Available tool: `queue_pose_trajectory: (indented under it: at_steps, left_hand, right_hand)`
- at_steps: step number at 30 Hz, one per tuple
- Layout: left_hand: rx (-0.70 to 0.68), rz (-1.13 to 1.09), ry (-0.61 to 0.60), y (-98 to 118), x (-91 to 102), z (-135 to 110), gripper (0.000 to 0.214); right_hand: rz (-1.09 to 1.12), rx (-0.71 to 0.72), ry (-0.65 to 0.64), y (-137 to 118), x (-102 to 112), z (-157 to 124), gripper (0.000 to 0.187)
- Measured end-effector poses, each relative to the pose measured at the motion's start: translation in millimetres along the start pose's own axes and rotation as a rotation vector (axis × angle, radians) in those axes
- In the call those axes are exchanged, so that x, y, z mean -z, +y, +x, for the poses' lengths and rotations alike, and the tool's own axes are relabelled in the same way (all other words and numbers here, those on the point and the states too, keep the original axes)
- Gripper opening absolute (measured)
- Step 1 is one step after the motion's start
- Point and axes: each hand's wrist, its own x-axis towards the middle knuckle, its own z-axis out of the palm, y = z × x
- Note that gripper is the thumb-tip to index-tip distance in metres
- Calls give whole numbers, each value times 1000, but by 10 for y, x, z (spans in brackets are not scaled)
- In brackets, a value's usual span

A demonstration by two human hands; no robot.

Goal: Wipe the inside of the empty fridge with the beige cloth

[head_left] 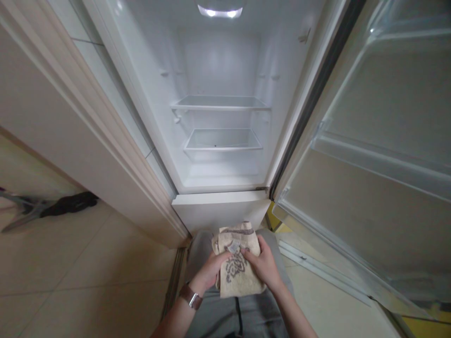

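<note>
A beige towel [243, 279] with dark brown printing is folded into a thick pad above my lap. My left hand [213, 268] grips its left side, thumb on top and fingers hidden beneath. On the right side my right hand [262, 263] holds the same towel, its thumb pressed near the middle. Both thumbs point toward a small pale patch on the cloth, perhaps a label. In front of me stands an open refrigerator [221, 58] with its inside light [220, 11] lit.
Two glass shelves [221, 102] sit inside the refrigerator. Its door [380, 103], with clear door racks [384, 162], swings out to the right. A door frame [105, 131] rises at the left; a dark object [70, 204] lies on the tiled floor [105, 263]. A floor track [324, 272] runs at right.
</note>
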Motion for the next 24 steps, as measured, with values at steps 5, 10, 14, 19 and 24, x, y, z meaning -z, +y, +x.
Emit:
queue_pose_trajectory:
  at_steps: [5, 10, 14, 19, 24]
  left_hand:
    - [50, -62, 46, 35, 69, 39, 49]
    - [28, -100, 64, 138, 77, 26, 53]
    - [63, -149, 50, 231, 121, 28, 47]
    - [-26, -189, 114, 425, 251, 58, 49]
    - [-61, -191, 61, 676, 274, 89, 48]
  right_hand:
    - [222, -103, -113, -52, -18, 32, 59]
    - [230, -103, -87, -43, -95, 56, 59]
    - [165, -108, -94, 8, -107, 136, 56]
    - [78, -95, 48, -2, -91, 384, 65]
    - [357, -230, -301, -207, -277, 541, 60]
